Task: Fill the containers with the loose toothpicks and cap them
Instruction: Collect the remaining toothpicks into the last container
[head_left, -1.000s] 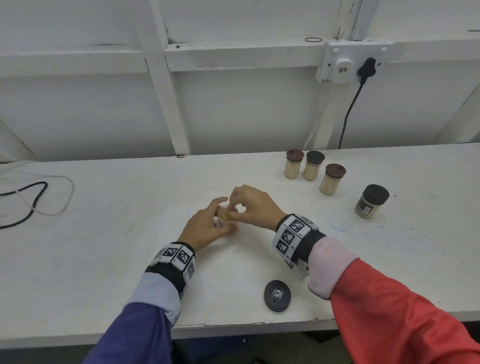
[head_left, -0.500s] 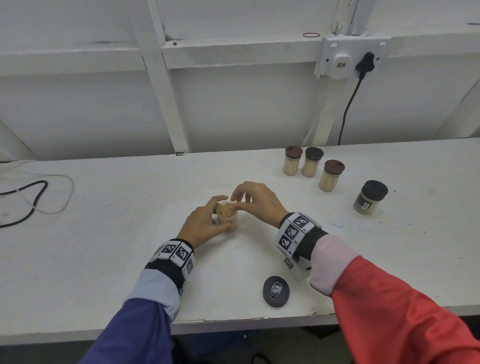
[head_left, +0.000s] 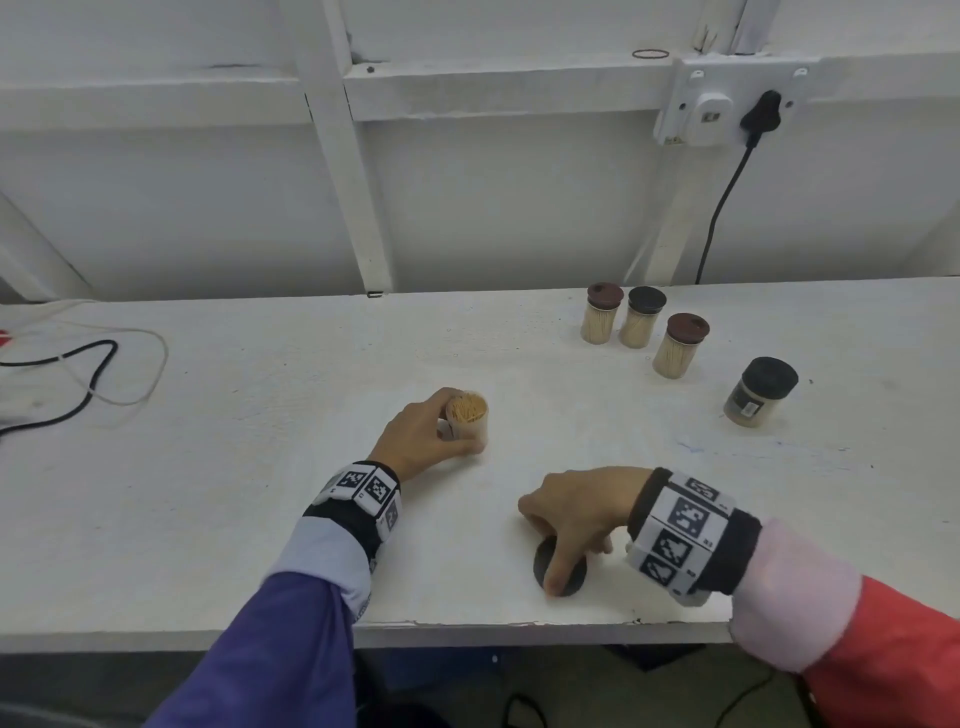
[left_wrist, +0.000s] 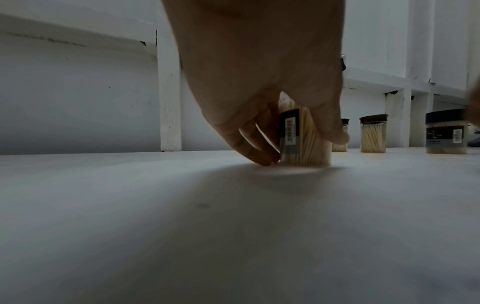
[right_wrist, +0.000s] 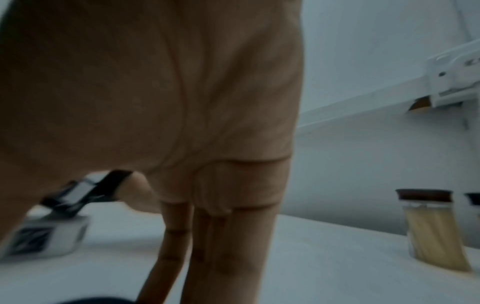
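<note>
Open toothpick container (head_left: 467, 422): clear cylinder, upright on the white table (head_left: 218, 467), centre of the head view, packed to the rim with toothpicks (head_left: 467, 408); uncapped. The left wrist view shows a barcode label on its side.

Left hand (head_left: 415, 441): wrapped round the container, thumb on one side and fingers curled round the other, fingertips touching the table at its base.

Black cap (head_left: 560, 567): flat on the table, lower centre of the head view, close to the front edge, well apart from the open container.

Right hand (head_left: 576, 514): over the cap, fingers pointing down and held close together, tips on or at the cap; whether they pinch it yet cannot be told, the right wrist view being blurred.

Capped containers: three slim ones (head_left: 639, 332) upper right, filled; one wider black-lidded jar (head_left: 761, 392) further right.

Other: wall socket with black plug (head_left: 758, 111); cables (head_left: 78, 374) at left edge.

Risks, as judged: the cap sits near the table edge, so a sliding pickup could push it off. Toothpicks standing level with the rim may jam under the cap or spill if it is pressed on askew. A loosened left grip during capping could tip the narrow container.
</note>
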